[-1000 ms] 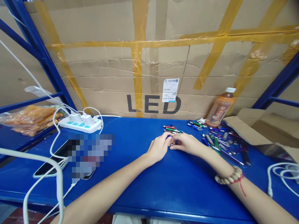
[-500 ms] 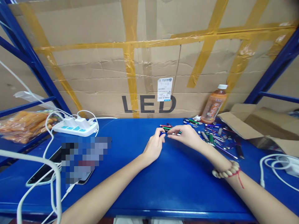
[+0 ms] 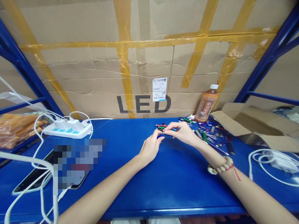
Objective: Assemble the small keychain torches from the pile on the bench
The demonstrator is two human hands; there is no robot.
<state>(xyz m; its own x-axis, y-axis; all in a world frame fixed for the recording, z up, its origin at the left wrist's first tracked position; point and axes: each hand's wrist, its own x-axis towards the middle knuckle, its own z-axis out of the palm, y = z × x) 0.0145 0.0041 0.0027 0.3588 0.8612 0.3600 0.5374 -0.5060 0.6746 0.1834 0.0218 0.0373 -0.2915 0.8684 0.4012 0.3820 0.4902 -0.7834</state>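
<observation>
My left hand (image 3: 150, 147) is closed in a pinch around a small blue metallic piece (image 3: 160, 136). My right hand (image 3: 183, 133) meets it from the right, thumb and forefinger pinched at the end of that piece. Whatever tiny part is between those right fingertips is too small to make out. Just behind the hands lie a few thin metallic tubes, red and green (image 3: 161, 126). To the right of my right hand spreads a pile of small metallic parts (image 3: 211, 135) in silver, green, blue and purple.
An orange-brown drink bottle (image 3: 206, 104) stands behind the pile, with an open cardboard box (image 3: 254, 124) to its right. A white charger and cable (image 3: 277, 161) lie at the right. At the left are a power strip (image 3: 70, 130), a phone (image 3: 32, 174) and loose white cables.
My right fingertips have come in to meet the blue piece in my left hand, closing the small gap. The whole view has shifted slightly, with things appearing further left.
</observation>
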